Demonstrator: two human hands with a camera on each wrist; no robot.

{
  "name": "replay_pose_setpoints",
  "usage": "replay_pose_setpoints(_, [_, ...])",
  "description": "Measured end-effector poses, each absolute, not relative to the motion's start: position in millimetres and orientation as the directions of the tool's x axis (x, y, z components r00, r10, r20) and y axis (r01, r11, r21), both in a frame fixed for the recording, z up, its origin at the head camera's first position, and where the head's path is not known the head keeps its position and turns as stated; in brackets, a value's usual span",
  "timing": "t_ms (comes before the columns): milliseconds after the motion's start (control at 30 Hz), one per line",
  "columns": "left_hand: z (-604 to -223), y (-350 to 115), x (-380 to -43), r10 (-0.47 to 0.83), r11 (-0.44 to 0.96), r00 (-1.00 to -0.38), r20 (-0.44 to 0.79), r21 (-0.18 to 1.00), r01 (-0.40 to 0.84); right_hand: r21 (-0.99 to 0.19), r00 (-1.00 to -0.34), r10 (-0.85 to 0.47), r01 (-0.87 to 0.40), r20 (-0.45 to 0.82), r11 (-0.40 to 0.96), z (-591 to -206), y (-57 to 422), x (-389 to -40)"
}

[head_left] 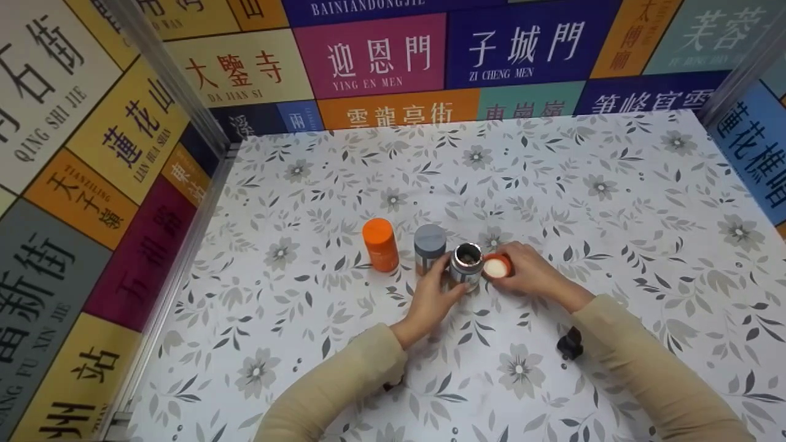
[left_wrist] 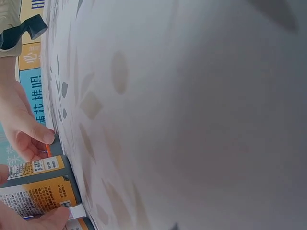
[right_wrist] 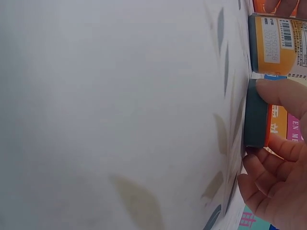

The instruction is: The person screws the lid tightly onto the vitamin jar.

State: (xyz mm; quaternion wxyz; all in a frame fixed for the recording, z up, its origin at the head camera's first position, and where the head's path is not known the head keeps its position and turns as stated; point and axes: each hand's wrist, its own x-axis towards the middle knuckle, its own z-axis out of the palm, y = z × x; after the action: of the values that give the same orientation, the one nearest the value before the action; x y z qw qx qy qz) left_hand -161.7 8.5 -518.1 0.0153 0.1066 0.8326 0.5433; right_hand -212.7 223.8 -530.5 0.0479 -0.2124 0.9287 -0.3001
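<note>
My left hand [head_left: 430, 301] grips an open canister [head_left: 466, 264] that stands upright on the table; its silver rim surrounds a dark interior whose contents are unclear. In the left wrist view the canister [left_wrist: 48, 189] has a yellow-orange label with fine print and a dark grey base. Just right of it, my right hand [head_left: 528, 270] pinches a round lid [head_left: 496, 266] with its pale inner side facing up. The right wrist view shows the lid [right_wrist: 256, 112] as dark grey with an orange edge, low against the table, thumb on one side and fingers on the other.
A grey-capped canister [head_left: 430, 239] stands close behind the left hand. Farther left is an upright orange canister [head_left: 381, 245]. The table [head_left: 276, 202] has a floral cover, and printed panels [head_left: 374, 55] rise along its back and sides.
</note>
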Motion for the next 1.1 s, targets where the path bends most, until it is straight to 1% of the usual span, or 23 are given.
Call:
replay_pose_setpoints(133, [-518,10,-163,0.189,0.368,-0.977,0.101,0.915,0.166,-0.582,-0.902,-0.429,-0.372,0.044,0.723,-531,224,-212])
replay_pose_setpoints(333, [-520,13,-164,0.188,0.328,-0.980,0.067,0.936,0.127,-0.597,-0.908,-0.419,-0.343,0.012,0.725,-530,225,-211])
replay_pose_setpoints(667, [-522,20,-163,0.199,0.379,-0.978,0.065,0.915,0.139,-0.590,-0.914,-0.406,-0.322,-0.010,0.740,-529,226,-211])
replay_pose_setpoints(900, [-521,21,-162,0.207,0.448,-0.973,0.101,0.875,0.186,-0.579,-0.905,-0.426,-0.356,0.017,0.734,-531,227,-211])
replay_pose_setpoints(1000, [-523,21,-162,0.208,0.471,-0.972,0.110,0.860,0.198,-0.586,-0.897,-0.440,-0.378,0.039,0.717,-531,228,-211])
replay_pose_setpoints(1100, [-525,22,-164,0.222,0.465,-0.969,0.111,0.861,0.205,-0.619,-0.900,-0.435,-0.363,0.039,0.696,-531,229,-211])
